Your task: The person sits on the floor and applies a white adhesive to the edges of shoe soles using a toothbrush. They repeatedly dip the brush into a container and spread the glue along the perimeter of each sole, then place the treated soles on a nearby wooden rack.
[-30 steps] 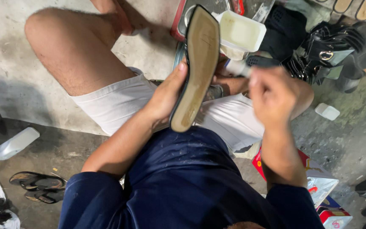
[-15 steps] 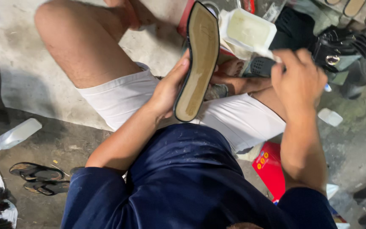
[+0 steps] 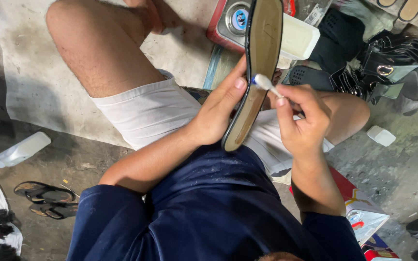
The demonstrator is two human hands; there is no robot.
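My left hand (image 3: 218,108) grips a long flat shoe sole (image 3: 260,58) with a tan face and a black edge, held upright over my lap. In my right hand (image 3: 302,120) is a small white-tipped brush (image 3: 265,83), pinched between thumb and fingers. The brush tip touches the sole's edge near my left thumb. I sit in white shorts and a dark blue shirt, with my left knee raised.
A white tub (image 3: 300,37) and a red tin (image 3: 231,21) lie beyond the sole. Black shoes and uppers (image 3: 388,63) pile at the upper right. On the floor at left are a white bottle (image 3: 22,150) and dark sandals (image 3: 47,195). A grey mat (image 3: 30,72) lies under my leg.
My right hand came in from the right and brought the brush tip against the sole's edge. The sole stayed in my left hand, shifting slightly right and up in view.
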